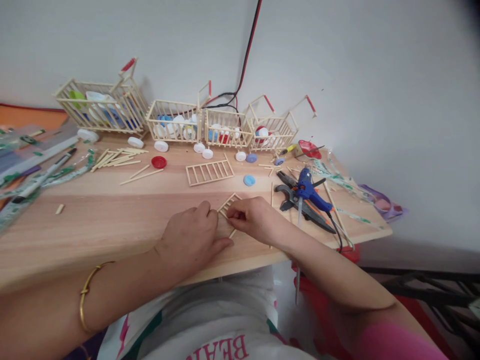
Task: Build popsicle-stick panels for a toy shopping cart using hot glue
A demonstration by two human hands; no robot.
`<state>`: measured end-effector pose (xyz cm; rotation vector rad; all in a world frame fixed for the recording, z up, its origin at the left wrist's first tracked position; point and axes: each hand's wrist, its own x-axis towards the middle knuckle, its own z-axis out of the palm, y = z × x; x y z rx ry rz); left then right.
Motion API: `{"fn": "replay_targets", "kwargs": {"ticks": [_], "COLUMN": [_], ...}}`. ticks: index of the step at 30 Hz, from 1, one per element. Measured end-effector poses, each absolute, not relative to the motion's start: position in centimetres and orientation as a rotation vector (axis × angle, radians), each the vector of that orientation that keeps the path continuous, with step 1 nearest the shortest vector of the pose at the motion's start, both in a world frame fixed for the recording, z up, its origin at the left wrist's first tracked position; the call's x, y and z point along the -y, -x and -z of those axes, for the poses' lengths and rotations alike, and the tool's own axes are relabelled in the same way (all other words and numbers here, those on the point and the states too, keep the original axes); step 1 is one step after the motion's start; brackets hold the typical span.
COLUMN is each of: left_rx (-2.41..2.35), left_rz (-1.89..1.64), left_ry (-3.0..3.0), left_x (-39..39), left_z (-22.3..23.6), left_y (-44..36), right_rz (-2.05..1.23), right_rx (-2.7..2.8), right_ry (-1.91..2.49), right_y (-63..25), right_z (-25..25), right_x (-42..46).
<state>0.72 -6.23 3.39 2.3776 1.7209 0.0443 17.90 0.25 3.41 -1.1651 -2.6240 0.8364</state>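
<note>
My left hand (193, 236) rests on the wooden board (112, 220), fingers curled, with its fingertips pressing on a small ladder-like frame of thin sticks (229, 204). My right hand (252, 218) pinches the same frame from the right, thumb and fingers closed on a stick. Most of the frame lies hidden under both hands. A finished stick ladder panel (209, 172) lies flat just beyond them.
Several stick-built carts (174, 121) filled with bottle caps line the back by the wall. Loose sticks (116, 158), a red cap (158, 162) and blue cap (249, 180) lie about. A blue glue gun (309, 191) and black pliers (288, 192) sit at right.
</note>
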Motion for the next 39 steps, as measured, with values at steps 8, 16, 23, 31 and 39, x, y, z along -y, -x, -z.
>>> {"fn": "replay_targets", "kwargs": {"ticks": [8, 16, 23, 31, 39], "left_rx": [-1.734, -1.759, -1.746, -1.672, -1.669], "left_rz": [-0.024, 0.018, 0.016, -0.039, -0.083], "left_ry": [-2.369, -2.355, -2.341, -2.437, -2.425], "left_x": [6.3, 6.2, 6.6, 6.7, 6.2], "left_z": [-3.3, -3.4, -3.8, -3.3, -3.4], "left_y": [-0.8, -0.9, -0.3, 0.0, 0.7], "right_rz": [-0.839, -0.740, -0.767, -0.861, -0.797], "right_rx": [2.627, 2.607, 2.533, 2.476, 2.297], "right_ry": [1.180, 1.183, 1.165, 1.154, 1.289], "right_y": [-17.8, -19.3, -21.2, -20.9, -21.2], "right_z": [-3.6, -4.9, -5.7, -3.8, -2.4], "right_x": [-0.2, -1.1, -1.5, 1.4, 4.6]}}
